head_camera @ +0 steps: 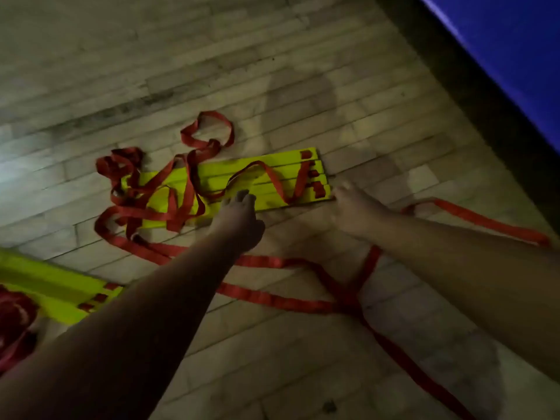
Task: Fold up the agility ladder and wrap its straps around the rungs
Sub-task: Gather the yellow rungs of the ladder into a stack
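Observation:
A stack of yellow ladder rungs (266, 172) lies flat on the wooden floor, with red straps (145, 201) tangled over its left half and looped beyond it. My left hand (239, 216) reaches to the stack's near edge, fingertips touching the rungs by a strap. My right hand (353, 207) rests at the stack's near right corner; the blur hides whether its fingers grip anything. More red strap (291, 301) trails across the floor under both forearms, and another length (485, 221) runs off to the right.
A second bundle of yellow rungs (45, 286) with red straps lies at the lower left edge. A blue mat or padded wall (509, 47) with a dark base runs along the upper right. Wooden floor (303, 71) stretches behind the stack.

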### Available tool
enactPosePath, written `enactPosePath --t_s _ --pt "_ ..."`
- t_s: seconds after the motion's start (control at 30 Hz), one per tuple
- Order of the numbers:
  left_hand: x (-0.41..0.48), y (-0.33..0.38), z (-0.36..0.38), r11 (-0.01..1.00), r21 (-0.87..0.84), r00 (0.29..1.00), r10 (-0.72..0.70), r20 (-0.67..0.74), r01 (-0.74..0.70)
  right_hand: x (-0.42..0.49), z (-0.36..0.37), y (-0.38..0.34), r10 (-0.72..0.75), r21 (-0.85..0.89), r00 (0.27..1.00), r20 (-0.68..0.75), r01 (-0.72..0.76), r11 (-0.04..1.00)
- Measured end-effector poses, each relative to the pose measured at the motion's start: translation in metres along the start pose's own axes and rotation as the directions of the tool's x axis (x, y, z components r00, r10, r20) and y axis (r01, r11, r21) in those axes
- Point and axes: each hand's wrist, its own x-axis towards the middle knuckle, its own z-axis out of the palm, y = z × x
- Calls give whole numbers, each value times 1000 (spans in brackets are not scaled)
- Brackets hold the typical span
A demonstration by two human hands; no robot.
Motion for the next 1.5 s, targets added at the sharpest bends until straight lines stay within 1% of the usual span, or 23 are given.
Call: enactPosePath --t_s 0.03,0.1,0.17,0.2,0.27,0.33,0.37,0.43,0.53,0.6,0.73,0.83,0.9,1.0,1.07,1.17,1.2,1.27,1.37,1.43,1.5 --pt "8 -9 4 999 35 1000 27 -3 -26 18 1 -4 -10 10 998 -67 11 1000" --pt "17 -25 15 995 88 999 45 15 -46 42 -6 -17 30 53 990 -139 -23 998" --pt "14 -33 28 993 97 996 54 75 -61 64 -12 -34 7 21 994 -111 -5 1000" --pt "9 -36 37 991 113 996 57 75 -65 70 -11 -42 16 -2 997 -74 -16 1000" --pt "0 -39 46 987 143 997 72 37 -76 80 0 -48 17 -47 1000 -16 -18 999" --pt "-3 -38 46 992 103 997 77 13 -78 78 12 -50 22 -129 999 -36 -27 991" --pt "-6 -39 45 994 79 997 78 11 -79 73 19 -52 12 -174 998 -55 -22 985" --pt "-12 -43 44 995 43 996 89 -2 -89 50 36 -59 31 -206 998 -63 -44 978" --pt "-35 -59 49 993 -21 992 114 -54 -115 2 61 -71 61 -201 991 -117 -84 976" --pt "-57 -69 58 984 -63 984 159 -77 -164 -33 80 -78 88 -177 986 -138 -112 978" --pt "-104 -84 87 956 -120 962 256 -97 -267 -85 112 -79 181 -100 980 -82 -189 977" --pt "-141 -89 109 938 -186 956 280 -86 -292 -117 130 -82 249 -113 968 -28 -250 962" --pt "-169 -84 119 927 -255 961 268 -66 -276 -139 147 -94 266 -101 964 25 -262 960" --pt "-212 -75 133 911 -334 969 243 -39 -242 -170 180 -118 276 -12 958 74 -276 961" --pt "-242 -70 134 915 -366 978 202 48 -170 -193 204 -130 308 18 945 114 -312 950" --pt "-273 -66 133 913 -405 974 130 186 -45 -220 229 -136 386 119 914 123 -400 909" --pt "-281 -64 132 908 -420 968 102 228 3 -229 235 -136 372 157 919 131 -390 907" --pt "-293 -59 131 883 -457 958 32 285 106 -244 242 -135 283 211 945 163 -314 926" --pt "-306 -52 129 889 -435 967 -33 252 144 -262 240 -130 219 315 958 185 -269 910" --pt "-316 -50 120 879 -441 971 -86 223 180 -273 229 -128 193 352 961 197 -253 901" --pt "-325 -48 104 869 -442 967 -138 216 223 -285 207 -127 160 402 972 171 -217 890"
